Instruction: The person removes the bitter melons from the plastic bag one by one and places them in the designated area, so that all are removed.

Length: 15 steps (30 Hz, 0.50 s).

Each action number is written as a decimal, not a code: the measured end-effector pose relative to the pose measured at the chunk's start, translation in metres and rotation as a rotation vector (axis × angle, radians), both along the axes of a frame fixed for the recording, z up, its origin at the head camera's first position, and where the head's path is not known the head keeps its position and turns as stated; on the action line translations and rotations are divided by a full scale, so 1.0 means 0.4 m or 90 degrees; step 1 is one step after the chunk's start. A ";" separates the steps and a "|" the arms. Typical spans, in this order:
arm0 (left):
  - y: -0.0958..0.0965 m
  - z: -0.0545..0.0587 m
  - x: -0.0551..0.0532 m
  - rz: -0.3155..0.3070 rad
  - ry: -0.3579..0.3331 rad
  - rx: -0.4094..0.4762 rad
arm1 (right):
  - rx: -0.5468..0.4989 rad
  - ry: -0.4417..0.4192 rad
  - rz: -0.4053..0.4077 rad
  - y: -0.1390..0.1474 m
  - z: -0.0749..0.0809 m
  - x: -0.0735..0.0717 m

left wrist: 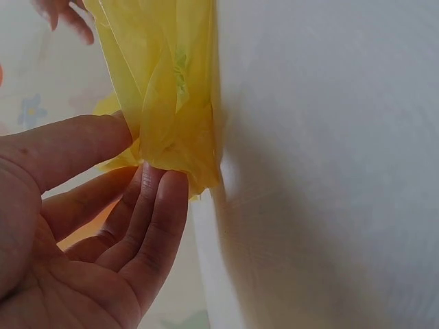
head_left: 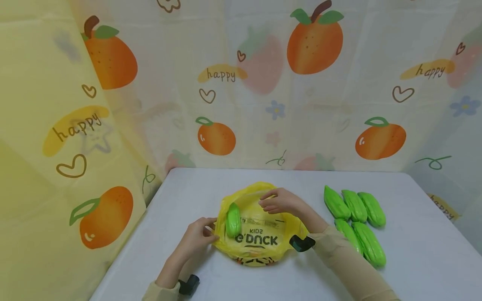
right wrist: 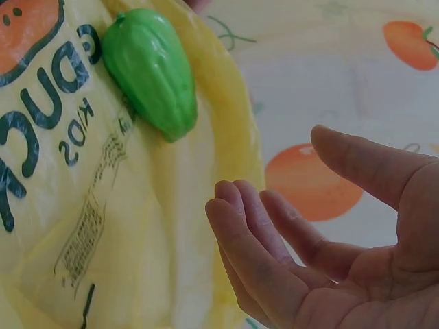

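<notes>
A yellow plastic bag (head_left: pixel 260 209), printed with a duck logo, lies spread with its mouth open on the table. Inside it, toward the left, rests a glossy green ribbed vegetable-shaped piece (head_left: pixel 233 220), seen close in the right wrist view (right wrist: pixel 152 75). My left hand (head_left: pixel 197 234) pinches the left rim of the bag between thumb and fingers, as the left wrist view shows at the yellow film (left wrist: pixel 168 130). Over the far right part of the bag hovers my right hand (head_left: pixel 280 200), fingers apart from the thumb and nothing held (right wrist: pixel 322 253).
Several similar green pieces (head_left: pixel 355 205) lie grouped to the right of the bag, partly behind my right forearm. The white table (head_left: pixel 196 188) ends at a fruit-printed curtain (head_left: pixel 169 83) at the back and left.
</notes>
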<state>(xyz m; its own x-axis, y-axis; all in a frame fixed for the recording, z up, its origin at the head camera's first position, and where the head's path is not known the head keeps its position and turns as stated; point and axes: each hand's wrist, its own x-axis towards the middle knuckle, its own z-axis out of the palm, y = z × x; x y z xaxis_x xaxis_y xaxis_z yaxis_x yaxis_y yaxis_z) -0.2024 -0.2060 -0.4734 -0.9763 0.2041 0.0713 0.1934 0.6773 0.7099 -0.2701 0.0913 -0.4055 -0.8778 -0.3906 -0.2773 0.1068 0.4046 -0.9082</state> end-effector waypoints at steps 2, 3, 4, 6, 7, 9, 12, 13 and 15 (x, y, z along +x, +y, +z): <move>0.000 0.001 -0.001 0.001 0.000 -0.001 | 0.000 -0.002 -0.003 -0.018 -0.005 -0.003; 0.000 0.001 -0.001 0.000 0.001 0.001 | -0.001 -0.002 -0.002 -0.025 -0.008 -0.005; 0.000 0.001 -0.001 -0.001 0.002 0.002 | -0.001 -0.001 -0.002 -0.032 -0.010 -0.005; -0.001 0.000 0.000 -0.003 0.005 0.003 | -0.005 0.000 -0.005 -0.046 -0.015 -0.006; -0.001 -0.001 -0.001 -0.003 0.007 0.004 | -0.008 0.002 -0.005 -0.052 -0.018 -0.006; -0.002 -0.001 0.000 -0.007 0.008 0.007 | -0.008 0.008 -0.008 -0.065 -0.023 -0.006; -0.004 -0.002 0.000 -0.011 0.008 0.009 | -0.008 0.006 -0.015 -0.085 -0.034 -0.009; -0.004 -0.001 0.000 -0.011 0.008 0.010 | -0.004 0.006 -0.021 -0.093 -0.038 -0.010; -0.004 -0.001 0.001 -0.011 0.006 0.010 | 0.004 0.004 -0.027 -0.107 -0.047 -0.011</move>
<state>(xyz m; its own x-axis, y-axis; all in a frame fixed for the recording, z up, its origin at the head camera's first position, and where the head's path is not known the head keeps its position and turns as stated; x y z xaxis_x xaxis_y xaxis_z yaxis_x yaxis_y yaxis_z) -0.2020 -0.2075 -0.4736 -0.9718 0.2204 0.0837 0.2121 0.6625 0.7184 -0.2746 0.0485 -0.4242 -0.8952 -0.3512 -0.2743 0.1184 0.4059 -0.9062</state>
